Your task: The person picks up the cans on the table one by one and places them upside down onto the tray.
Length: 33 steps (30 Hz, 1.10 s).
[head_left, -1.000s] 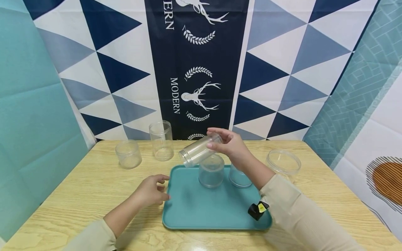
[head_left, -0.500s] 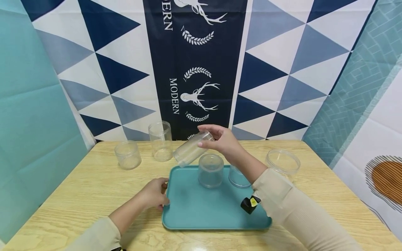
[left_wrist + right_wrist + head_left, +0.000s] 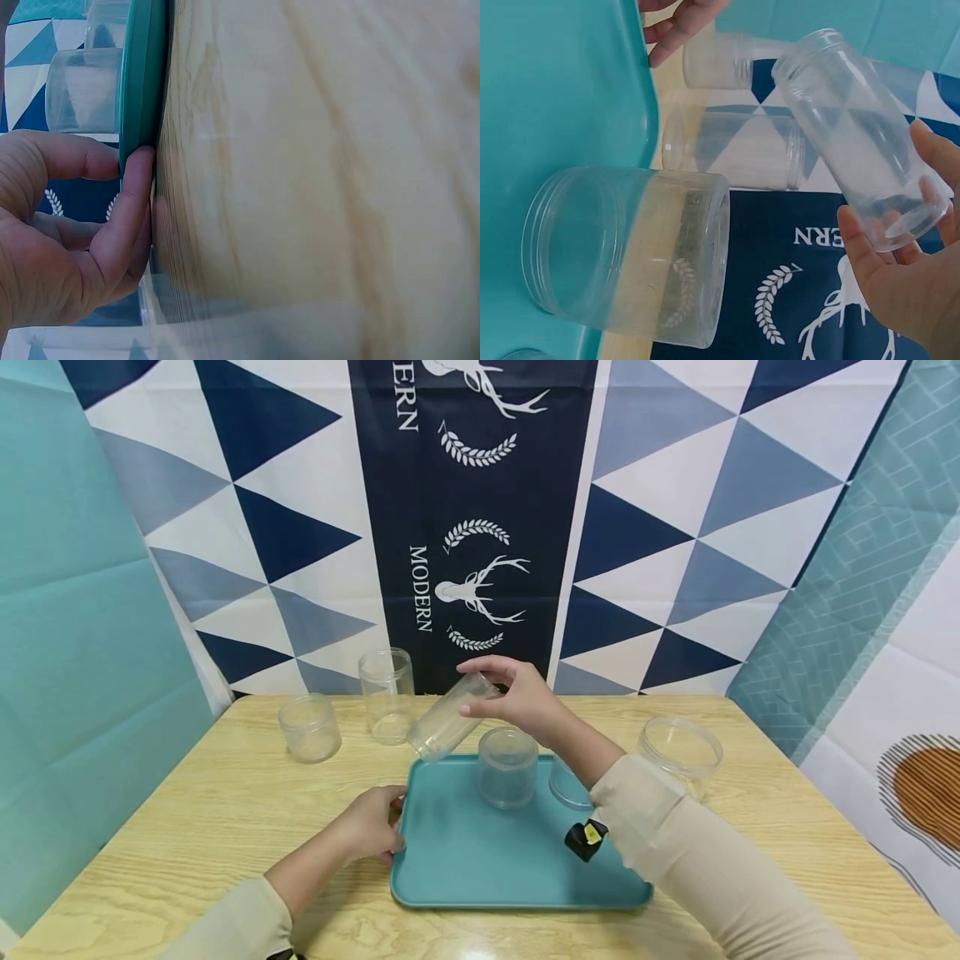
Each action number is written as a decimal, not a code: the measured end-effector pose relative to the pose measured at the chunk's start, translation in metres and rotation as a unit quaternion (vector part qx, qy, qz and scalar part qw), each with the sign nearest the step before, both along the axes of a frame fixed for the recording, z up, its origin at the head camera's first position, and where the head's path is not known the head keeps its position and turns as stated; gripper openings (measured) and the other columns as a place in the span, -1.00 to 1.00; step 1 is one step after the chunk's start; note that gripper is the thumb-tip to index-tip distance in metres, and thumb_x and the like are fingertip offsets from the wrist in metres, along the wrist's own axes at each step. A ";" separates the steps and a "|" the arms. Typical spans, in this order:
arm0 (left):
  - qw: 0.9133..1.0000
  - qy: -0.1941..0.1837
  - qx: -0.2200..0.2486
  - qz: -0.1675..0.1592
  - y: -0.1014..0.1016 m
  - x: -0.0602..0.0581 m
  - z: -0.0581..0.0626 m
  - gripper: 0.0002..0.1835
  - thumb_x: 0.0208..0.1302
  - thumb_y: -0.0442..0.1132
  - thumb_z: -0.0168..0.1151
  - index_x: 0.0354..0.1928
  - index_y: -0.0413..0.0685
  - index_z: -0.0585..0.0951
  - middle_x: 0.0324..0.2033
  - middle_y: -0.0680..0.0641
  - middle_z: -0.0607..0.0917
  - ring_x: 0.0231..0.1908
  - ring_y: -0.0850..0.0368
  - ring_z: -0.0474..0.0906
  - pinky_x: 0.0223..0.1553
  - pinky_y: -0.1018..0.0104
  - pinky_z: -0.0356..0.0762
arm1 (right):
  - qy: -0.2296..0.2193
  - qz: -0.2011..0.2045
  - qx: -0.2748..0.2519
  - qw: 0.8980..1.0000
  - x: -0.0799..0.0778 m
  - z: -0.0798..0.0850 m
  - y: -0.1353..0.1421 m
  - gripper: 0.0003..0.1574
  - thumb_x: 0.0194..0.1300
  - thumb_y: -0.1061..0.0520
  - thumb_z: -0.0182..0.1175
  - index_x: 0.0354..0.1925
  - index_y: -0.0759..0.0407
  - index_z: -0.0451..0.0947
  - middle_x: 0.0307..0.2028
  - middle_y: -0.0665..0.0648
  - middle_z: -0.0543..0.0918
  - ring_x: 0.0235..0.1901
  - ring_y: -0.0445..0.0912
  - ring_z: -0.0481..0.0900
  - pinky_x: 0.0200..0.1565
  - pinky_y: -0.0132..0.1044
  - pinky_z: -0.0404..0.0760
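My right hand (image 3: 525,703) grips a clear plastic jar (image 3: 450,720) near its base. The jar is tilted above the tray's far left corner, its threaded mouth low and to the left. In the right wrist view the held jar (image 3: 855,142) looks hollow and see-through. My left hand (image 3: 369,822) pinches the left rim of a teal tray (image 3: 517,864); in the left wrist view a fingertip is at the tray edge (image 3: 142,82). Upside down on the tray stands a wide clear jar (image 3: 507,770). A second clear jar (image 3: 567,785) beside it is partly hidden by my right forearm.
On the wooden table (image 3: 225,810), left of the tray, stand a short clear jar (image 3: 310,729) and a taller clear jar (image 3: 388,697). Another clear jar (image 3: 678,747) stands right of the tray. A patterned cloth (image 3: 472,527) hangs behind the table's far edge.
My right hand has moved left with the tilted jar, which now leans more steeply. My left hand's fingers have closed onto the tray rim.
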<state>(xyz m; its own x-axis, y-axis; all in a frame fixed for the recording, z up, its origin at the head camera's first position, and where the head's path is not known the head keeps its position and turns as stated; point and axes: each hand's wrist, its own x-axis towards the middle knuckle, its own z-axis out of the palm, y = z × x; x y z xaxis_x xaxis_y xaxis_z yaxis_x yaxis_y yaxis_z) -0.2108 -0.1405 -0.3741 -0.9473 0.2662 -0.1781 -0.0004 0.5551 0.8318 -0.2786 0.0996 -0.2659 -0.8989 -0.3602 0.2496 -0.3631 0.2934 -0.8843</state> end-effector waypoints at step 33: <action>1.000 -0.006 0.004 -0.013 -0.001 -0.001 0.001 -0.11 -0.16 -0.74 0.19 0.38 -0.42 0.25 -0.18 -0.20 0.48 -0.55 0.05 0.46 -0.57 0.18 0.65 | 0.291 0.089 0.331 0.893 0.011 -0.021 -0.042 -0.38 0.03 0.18 0.51 0.11 0.02 0.61 0.15 0.13 0.51 0.12 0.00 0.43 0.06 -0.18 0.55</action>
